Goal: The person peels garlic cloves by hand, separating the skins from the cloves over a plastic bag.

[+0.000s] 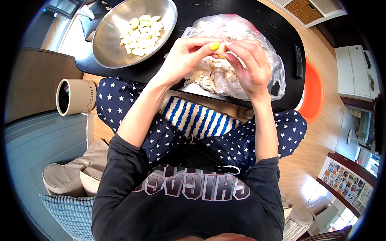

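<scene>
Above the dark table, my left hand (pixel 183 58) pinches a small pale garlic clove (pixel 220 49) between thumb and forefinger. My right hand (pixel 254 66) has its fingertips closed on the other side of the same clove. Both hands hover over a clear plastic bag (pixel 270 60), which lies open and holds garlic skins and bulbs (pixel 211 76). Fingers hide part of the clove. To the left, a wide steel bowl (pixel 110 34) contains a heap of peeled garlic cloves (pixel 140 37).
A black remote control (pixel 298 61) lies on the black table (pixel 183 8) near its right edge. Beyond that edge is an orange round item (pixel 315 92). A cream bin (pixel 83 96) stands at the left, and a blue-and-white striped cloth (pixel 197 117) is between my knees.
</scene>
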The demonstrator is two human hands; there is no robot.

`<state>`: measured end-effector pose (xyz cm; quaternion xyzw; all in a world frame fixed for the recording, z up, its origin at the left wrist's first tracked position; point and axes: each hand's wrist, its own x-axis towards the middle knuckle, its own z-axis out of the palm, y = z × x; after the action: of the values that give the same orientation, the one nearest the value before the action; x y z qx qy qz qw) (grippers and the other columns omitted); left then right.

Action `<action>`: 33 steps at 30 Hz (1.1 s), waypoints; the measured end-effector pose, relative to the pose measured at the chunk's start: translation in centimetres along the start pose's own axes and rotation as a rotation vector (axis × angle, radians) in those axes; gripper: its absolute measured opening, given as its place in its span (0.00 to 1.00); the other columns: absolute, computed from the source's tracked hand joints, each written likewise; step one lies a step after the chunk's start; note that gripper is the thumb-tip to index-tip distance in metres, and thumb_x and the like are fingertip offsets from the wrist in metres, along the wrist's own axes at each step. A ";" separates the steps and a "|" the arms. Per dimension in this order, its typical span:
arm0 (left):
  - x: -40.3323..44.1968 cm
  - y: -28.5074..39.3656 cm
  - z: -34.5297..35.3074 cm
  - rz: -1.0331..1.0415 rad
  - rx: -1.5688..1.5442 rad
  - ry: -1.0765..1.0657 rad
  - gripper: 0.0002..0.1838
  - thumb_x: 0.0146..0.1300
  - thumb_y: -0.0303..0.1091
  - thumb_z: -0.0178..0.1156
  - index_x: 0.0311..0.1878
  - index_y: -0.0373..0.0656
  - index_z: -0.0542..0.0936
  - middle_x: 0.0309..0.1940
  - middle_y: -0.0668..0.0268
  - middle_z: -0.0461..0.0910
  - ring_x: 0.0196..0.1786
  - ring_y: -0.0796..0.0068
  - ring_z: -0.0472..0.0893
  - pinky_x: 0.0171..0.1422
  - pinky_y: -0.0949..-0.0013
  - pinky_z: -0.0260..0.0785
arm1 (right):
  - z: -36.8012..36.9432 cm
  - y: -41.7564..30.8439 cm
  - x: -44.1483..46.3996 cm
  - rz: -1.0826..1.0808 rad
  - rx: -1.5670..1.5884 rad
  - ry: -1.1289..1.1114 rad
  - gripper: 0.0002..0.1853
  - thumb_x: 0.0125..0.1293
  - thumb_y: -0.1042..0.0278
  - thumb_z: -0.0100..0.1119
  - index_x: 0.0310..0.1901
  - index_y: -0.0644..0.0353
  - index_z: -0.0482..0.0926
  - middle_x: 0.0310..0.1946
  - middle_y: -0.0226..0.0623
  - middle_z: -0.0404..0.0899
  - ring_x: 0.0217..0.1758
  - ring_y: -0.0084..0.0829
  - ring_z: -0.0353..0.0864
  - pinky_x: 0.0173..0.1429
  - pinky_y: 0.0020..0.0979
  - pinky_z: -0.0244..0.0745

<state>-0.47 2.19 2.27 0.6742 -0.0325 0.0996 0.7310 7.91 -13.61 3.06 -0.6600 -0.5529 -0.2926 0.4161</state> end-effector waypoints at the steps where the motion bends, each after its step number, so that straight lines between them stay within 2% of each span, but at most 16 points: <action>1: 0.0 0.0 0.0 0.000 0.000 0.001 0.15 0.64 0.33 0.54 0.48 0.32 0.76 0.40 0.64 0.79 0.40 0.81 0.76 0.48 0.78 0.68 | 0.0 -0.1 0.1 -0.001 0.001 -0.001 0.16 0.43 0.80 0.66 0.37 0.60 0.78 0.32 0.34 0.77 0.37 0.32 0.76 0.39 0.30 0.73; 12: -0.2 0.1 0.0 -0.056 0.075 -0.036 0.14 0.63 0.33 0.55 0.48 0.33 0.77 0.40 0.64 0.79 0.39 0.81 0.76 0.49 0.78 0.67 | -0.8 -0.2 0.3 0.191 0.169 -0.158 0.15 0.45 0.80 0.65 0.38 0.62 0.75 0.33 0.35 0.75 0.37 0.33 0.75 0.39 0.29 0.72; 19: -0.2 0.2 0.6 0.019 0.124 -0.035 0.14 0.62 0.32 0.56 0.46 0.33 0.78 0.40 0.62 0.79 0.39 0.81 0.76 0.48 0.77 0.68 | -0.9 0.1 -0.5 0.236 0.233 -0.186 0.14 0.48 0.79 0.63 0.38 0.62 0.75 0.31 0.36 0.75 0.35 0.33 0.76 0.39 0.29 0.72; 21: -0.2 -0.1 0.5 -0.064 0.091 -0.032 0.14 0.62 0.32 0.56 0.46 0.33 0.78 0.40 0.61 0.80 0.38 0.80 0.77 0.47 0.77 0.69 | -1.0 0.2 -0.5 0.232 0.228 -0.196 0.13 0.48 0.80 0.63 0.37 0.63 0.75 0.31 0.36 0.75 0.34 0.33 0.76 0.38 0.30 0.72; 25: -0.2 -0.1 0.7 -0.069 0.096 -0.019 0.14 0.62 0.32 0.56 0.47 0.32 0.78 0.39 0.61 0.80 0.36 0.81 0.76 0.46 0.78 0.69 | -1.0 0.2 -0.5 0.256 0.244 -0.201 0.12 0.48 0.80 0.63 0.36 0.63 0.75 0.30 0.36 0.75 0.34 0.32 0.76 0.37 0.29 0.72; 28: -0.2 -0.5 0.6 -0.062 0.059 -0.007 0.14 0.62 0.32 0.55 0.47 0.33 0.78 0.38 0.63 0.79 0.36 0.83 0.76 0.46 0.79 0.68 | -0.8 0.3 -0.5 0.202 0.246 -0.197 0.11 0.48 0.81 0.62 0.35 0.63 0.75 0.30 0.36 0.75 0.33 0.32 0.76 0.36 0.29 0.71; 31: -0.2 -0.7 0.8 -0.075 -0.018 0.007 0.14 0.63 0.32 0.55 0.48 0.33 0.77 0.37 0.65 0.79 0.35 0.84 0.75 0.45 0.80 0.68 | -0.8 0.1 -0.4 0.232 0.230 -0.173 0.11 0.48 0.80 0.63 0.35 0.63 0.75 0.30 0.35 0.75 0.33 0.31 0.76 0.36 0.28 0.72; 33: -0.2 -0.8 1.2 -0.117 -0.213 0.052 0.15 0.64 0.32 0.54 0.51 0.34 0.76 0.37 0.67 0.79 0.36 0.85 0.75 0.44 0.81 0.68 | -1.1 -0.3 0.0 0.333 0.213 -0.156 0.11 0.48 0.80 0.64 0.35 0.62 0.76 0.32 0.34 0.75 0.35 0.29 0.76 0.36 0.26 0.72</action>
<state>-0.40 0.90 1.51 0.5905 0.0156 0.0702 0.8038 7.67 -14.54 3.68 -0.7151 -0.4946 -0.1078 0.4820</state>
